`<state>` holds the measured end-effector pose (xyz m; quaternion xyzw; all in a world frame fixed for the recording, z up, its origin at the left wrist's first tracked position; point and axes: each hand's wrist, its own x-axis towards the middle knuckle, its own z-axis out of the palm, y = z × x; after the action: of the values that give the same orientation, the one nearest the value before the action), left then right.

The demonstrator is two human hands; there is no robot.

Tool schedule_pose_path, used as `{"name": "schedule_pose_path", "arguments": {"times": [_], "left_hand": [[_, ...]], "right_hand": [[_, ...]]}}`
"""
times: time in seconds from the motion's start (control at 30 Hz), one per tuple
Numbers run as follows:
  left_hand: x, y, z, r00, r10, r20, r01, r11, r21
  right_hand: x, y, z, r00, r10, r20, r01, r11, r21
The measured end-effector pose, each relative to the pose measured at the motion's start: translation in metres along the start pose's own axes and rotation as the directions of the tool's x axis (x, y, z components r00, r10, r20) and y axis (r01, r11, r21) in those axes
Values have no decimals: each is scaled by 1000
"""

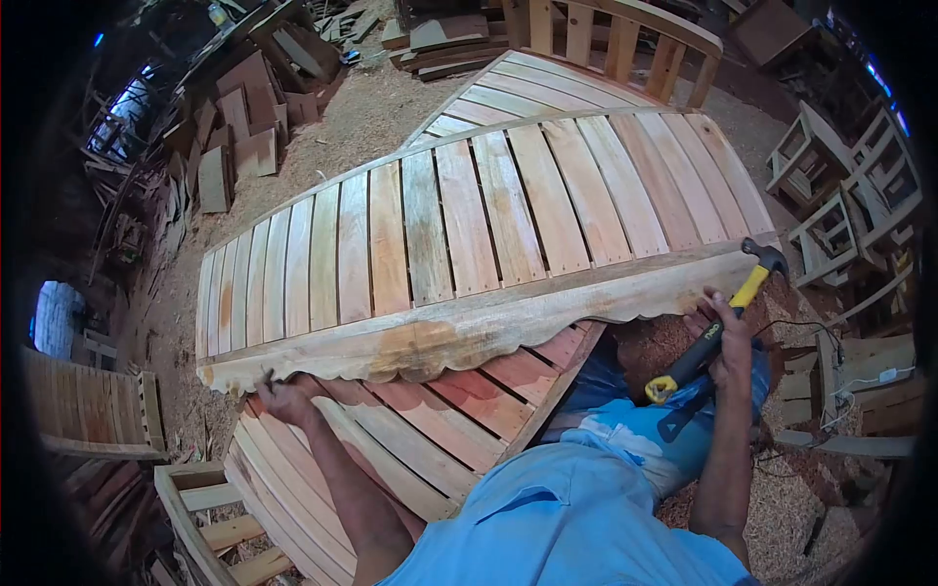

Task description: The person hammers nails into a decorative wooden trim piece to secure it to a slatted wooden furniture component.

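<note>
A long slatted wooden panel (459,220) stretches across the middle of the view, with a scalloped rail (430,337) along its near side. At the left end of that rail is my left hand (283,398), its fingers closed at the lower edge. My right hand (725,342), near the rail's right end, is wrapped round a claw hammer (750,290) with a yellow and black handle. The hammer's dark head points up, close to the panel's right corner. Under the scalloped edge lies another slatted panel (420,459), partly covered and shadowed by the upper one.
Behind the long panel lies a further slatted piece with a railed headboard (625,49). Wooden frames (831,195) stand on the right, near a cable with a white plug (891,375). Scrap boards (249,107) are piled at the back left. An open wooden frame (210,518) sits lower left.
</note>
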<state>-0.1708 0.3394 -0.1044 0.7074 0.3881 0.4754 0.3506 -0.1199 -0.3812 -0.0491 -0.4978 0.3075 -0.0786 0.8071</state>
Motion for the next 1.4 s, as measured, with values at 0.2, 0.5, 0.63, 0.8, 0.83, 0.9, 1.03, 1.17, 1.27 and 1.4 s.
{"name": "schedule_pose_path", "arguments": {"times": [0.2,0.5,0.63,0.8,0.83,0.9,1.03,1.17,1.27,1.4], "left_hand": [[-40,-51,-8,893,-403,201,421,905,-54],[-61,26,24,500,-518,694,854,429,-295],[-32,5,21,532,-616,581,819,548,-170],[-55,60,16,599,-648,470,721,692,34],[-59,71,13,601,-652,462,710,701,66],[-64,88,6,600,-670,437,701,704,118],[-73,109,-14,608,-699,376,690,700,186],[-96,94,-20,627,-492,604,552,827,101],[-142,144,-2,485,-515,707,826,535,-177],[-177,123,20,446,-529,722,841,525,-134]], "right_hand": [[54,13,-63,996,-68,54,65,997,49],[62,40,-45,997,-75,-37,81,971,225],[59,46,-43,993,-113,-14,112,945,307],[34,41,-45,990,-123,-73,142,909,392],[31,39,-51,992,-106,-74,127,908,398],[23,30,-56,996,-61,-67,83,916,393],[2,-18,-70,975,-72,-211,152,907,393],[29,-49,-89,926,-80,-368,198,935,295],[56,-69,-112,943,-110,-315,194,950,246],[122,-82,-166,942,-178,-283,256,928,270]]}}
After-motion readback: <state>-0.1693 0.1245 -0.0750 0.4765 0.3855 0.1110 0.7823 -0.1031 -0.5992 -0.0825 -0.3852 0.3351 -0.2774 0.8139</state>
